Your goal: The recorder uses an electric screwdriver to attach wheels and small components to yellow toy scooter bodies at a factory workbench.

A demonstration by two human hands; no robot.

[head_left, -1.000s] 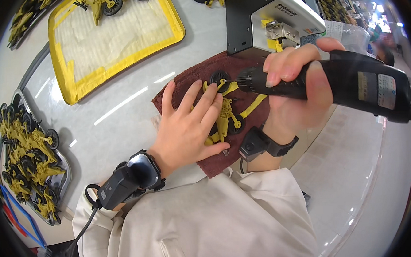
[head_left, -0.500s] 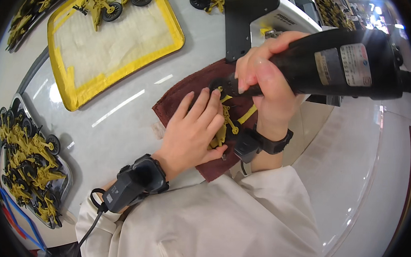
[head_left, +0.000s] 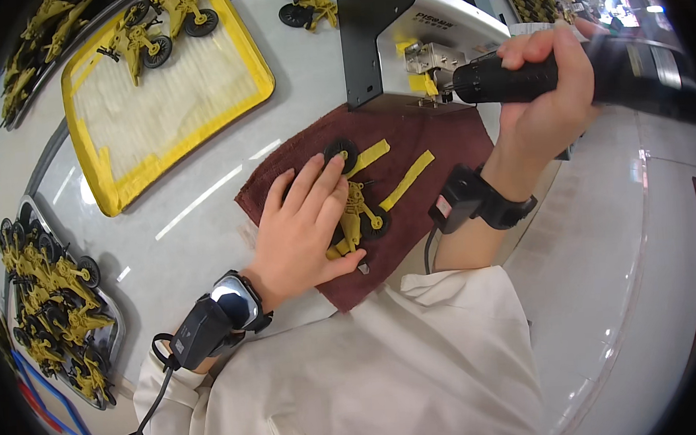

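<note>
My left hand (head_left: 297,228) is laid over a yellow-and-black toy motorcycle (head_left: 355,209), fingertips by one black wheel and thumb at the lower part. It holds the toy down on a maroon cloth (head_left: 410,194); the palm hides part of the body. In my right hand (head_left: 551,85) is a black electric screwdriver (head_left: 507,78), gripped near its front end. Its tip is at the small metal pick-up block (head_left: 434,59) of a white-and-black screw feeder (head_left: 447,20). Whether a screw sits on the tip is too small to tell.
Two yellow tape strips (head_left: 407,180) lie on the cloth. A yellow-edged tray (head_left: 174,108) holds more toy motorcycles at its far end. At left, a metal tray (head_left: 115,311) is piled with them. Others stand at the far left and beside the feeder.
My right hand has carried the screwdriver from the toy motorcycle up and right to the feeder. My left hand stays on the toy. The whole view has shifted slightly.
</note>
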